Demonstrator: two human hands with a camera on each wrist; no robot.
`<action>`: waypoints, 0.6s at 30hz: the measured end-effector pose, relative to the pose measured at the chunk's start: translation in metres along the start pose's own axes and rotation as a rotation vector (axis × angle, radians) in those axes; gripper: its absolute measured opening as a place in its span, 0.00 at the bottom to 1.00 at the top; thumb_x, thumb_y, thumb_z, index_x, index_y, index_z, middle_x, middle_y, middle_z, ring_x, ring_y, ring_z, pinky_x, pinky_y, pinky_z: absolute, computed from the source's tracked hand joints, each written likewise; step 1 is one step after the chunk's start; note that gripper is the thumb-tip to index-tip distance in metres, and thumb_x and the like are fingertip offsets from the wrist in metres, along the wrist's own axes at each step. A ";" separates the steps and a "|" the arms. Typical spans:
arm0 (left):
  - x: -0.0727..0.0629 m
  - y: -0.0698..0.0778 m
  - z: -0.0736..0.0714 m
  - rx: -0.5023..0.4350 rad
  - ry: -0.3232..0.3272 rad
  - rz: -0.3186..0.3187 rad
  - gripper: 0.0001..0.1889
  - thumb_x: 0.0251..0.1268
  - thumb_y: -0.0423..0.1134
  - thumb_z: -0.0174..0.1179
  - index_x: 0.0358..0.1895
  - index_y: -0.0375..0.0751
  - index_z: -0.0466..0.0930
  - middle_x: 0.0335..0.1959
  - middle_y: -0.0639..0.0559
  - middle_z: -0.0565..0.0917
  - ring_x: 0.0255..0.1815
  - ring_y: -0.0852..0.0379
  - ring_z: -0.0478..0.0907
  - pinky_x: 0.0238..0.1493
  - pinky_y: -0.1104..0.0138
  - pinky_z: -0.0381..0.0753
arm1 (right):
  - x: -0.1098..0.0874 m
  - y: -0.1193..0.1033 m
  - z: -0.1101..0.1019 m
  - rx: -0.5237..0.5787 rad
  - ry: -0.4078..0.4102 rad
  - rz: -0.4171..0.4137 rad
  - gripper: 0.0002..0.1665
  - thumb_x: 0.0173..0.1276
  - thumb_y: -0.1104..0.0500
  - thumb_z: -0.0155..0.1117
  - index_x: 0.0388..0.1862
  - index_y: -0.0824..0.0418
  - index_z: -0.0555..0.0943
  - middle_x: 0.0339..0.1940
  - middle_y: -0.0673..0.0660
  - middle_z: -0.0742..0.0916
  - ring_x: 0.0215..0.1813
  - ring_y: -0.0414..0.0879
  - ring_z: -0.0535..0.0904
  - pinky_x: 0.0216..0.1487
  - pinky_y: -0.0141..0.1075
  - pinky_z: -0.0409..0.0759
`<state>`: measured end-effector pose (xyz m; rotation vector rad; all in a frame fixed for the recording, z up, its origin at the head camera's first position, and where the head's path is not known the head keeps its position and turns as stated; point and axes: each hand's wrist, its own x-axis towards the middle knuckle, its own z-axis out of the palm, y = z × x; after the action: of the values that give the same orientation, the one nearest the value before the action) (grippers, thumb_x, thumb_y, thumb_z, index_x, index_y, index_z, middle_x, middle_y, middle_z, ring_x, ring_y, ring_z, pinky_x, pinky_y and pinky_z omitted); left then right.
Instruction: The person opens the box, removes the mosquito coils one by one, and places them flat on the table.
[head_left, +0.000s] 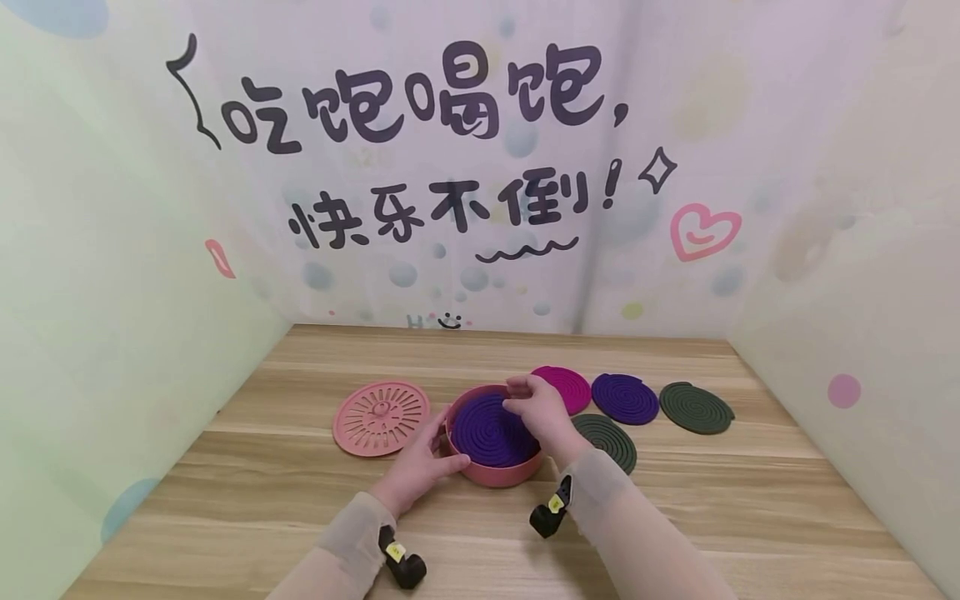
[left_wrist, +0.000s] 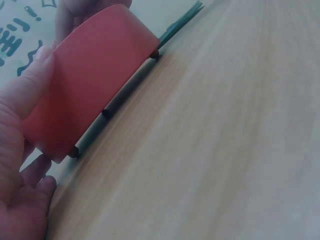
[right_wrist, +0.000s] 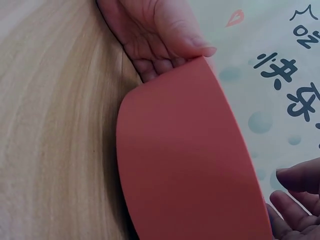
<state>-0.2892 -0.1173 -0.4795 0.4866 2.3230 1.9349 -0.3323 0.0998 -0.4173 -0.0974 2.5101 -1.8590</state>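
Note:
A round pink mosquito coil box stands at the middle of the table, and a dark blue mosquito coil lies inside it. My left hand grips the box's left side, thumb near the rim and fingers around the outer wall. In the left wrist view, small dark feet show under the box. Over the right part of the rim is my right hand, its fingers loosely bent above the coil's edge. The right wrist view shows that hand's thumb and fingers spread apart beside the rim.
A slotted pink lid with a central knob lies left of the box. To the right lie a magenta coil, another blue coil and two dark green coils, one partly behind my right wrist. Printed cloth walls border the table.

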 end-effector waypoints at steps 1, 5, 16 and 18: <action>0.000 0.000 0.000 0.001 0.001 0.001 0.47 0.55 0.38 0.71 0.76 0.42 0.52 0.74 0.40 0.58 0.72 0.41 0.57 0.72 0.50 0.55 | 0.000 0.000 0.000 0.006 0.005 0.003 0.23 0.63 0.68 0.63 0.58 0.66 0.77 0.54 0.60 0.83 0.57 0.53 0.77 0.60 0.48 0.75; 0.000 -0.001 0.000 0.003 0.003 -0.003 0.47 0.55 0.38 0.71 0.76 0.42 0.52 0.74 0.41 0.58 0.73 0.41 0.57 0.72 0.50 0.55 | 0.000 0.001 -0.001 0.022 0.024 0.022 0.23 0.63 0.68 0.64 0.58 0.66 0.76 0.53 0.61 0.83 0.57 0.54 0.77 0.61 0.48 0.75; 0.002 -0.003 -0.001 0.003 0.001 0.004 0.46 0.56 0.39 0.70 0.75 0.41 0.53 0.74 0.41 0.59 0.73 0.42 0.56 0.72 0.50 0.54 | -0.003 0.000 -0.003 0.125 -0.017 0.166 0.22 0.63 0.65 0.65 0.58 0.63 0.79 0.62 0.62 0.78 0.67 0.57 0.69 0.70 0.54 0.61; 0.002 -0.004 -0.001 0.006 0.002 0.007 0.46 0.56 0.39 0.70 0.75 0.41 0.53 0.74 0.42 0.59 0.73 0.42 0.56 0.72 0.50 0.54 | -0.004 -0.001 -0.003 0.141 -0.028 0.182 0.21 0.63 0.65 0.64 0.57 0.63 0.80 0.63 0.63 0.77 0.67 0.58 0.68 0.70 0.55 0.61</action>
<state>-0.2927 -0.1185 -0.4828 0.4939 2.3319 1.9332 -0.3282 0.1026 -0.4158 0.1031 2.2753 -1.9372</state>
